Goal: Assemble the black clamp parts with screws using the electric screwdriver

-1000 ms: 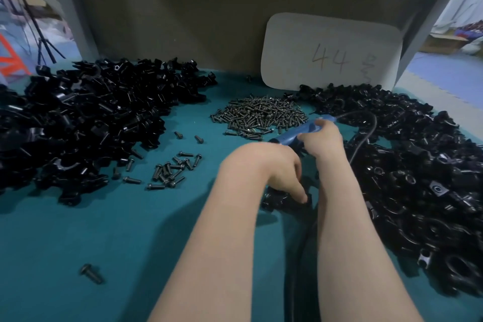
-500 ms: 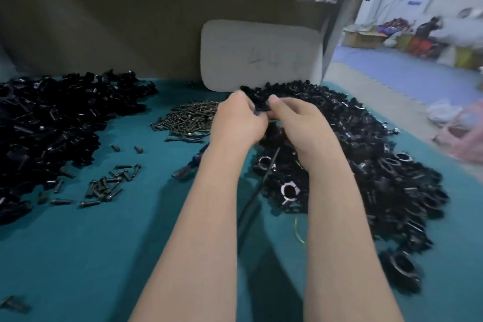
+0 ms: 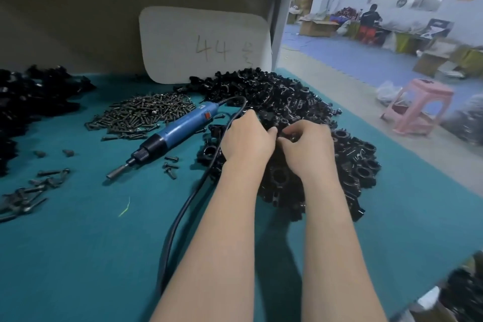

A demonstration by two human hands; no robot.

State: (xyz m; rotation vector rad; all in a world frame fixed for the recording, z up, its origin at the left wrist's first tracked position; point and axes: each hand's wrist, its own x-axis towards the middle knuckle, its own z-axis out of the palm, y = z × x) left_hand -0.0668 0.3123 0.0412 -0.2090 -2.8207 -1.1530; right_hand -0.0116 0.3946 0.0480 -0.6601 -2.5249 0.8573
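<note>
Working with both hands on top of the heap of clamp parts [image 3: 287, 97], toward the right side of the teal counter [image 3: 78, 243]. With the right hand [image 3: 307, 149]: fingers curled, pinching a small black clamp part [image 3: 286, 135] just above the heap. With the left hand [image 3: 247, 138]: fingers bent and narrow, thumb stretched toward that same piece. Cannot tell whether gripping it or only touching. Hands nearly meeting, knuckles up, forearms side by side.

Just left of the left hand, lying flat and untouched: the blue electric screwdriver [image 3: 177, 131], tip pointing down-left, tail end toward the heap. From that tail, looping over the edge of the heap, then running close along the left side of the left hand and forearm: the black cord [image 3: 183, 206].

Beyond the screwdriver, farther from the hands: a pile of screws [image 3: 146, 112]. Between the tip and the left wrist: a few loose screws [image 3: 170, 165]. Well to the left of both hands: a second heap [image 3: 31, 97] of black parts, and nearer the body, more scattered screws [image 3: 31, 191].

Behind the hands, leaning upright: a pale card [image 3: 203, 44] marked 44. Far off to the right, on the floor: a pink stool [image 3: 418, 107].
</note>
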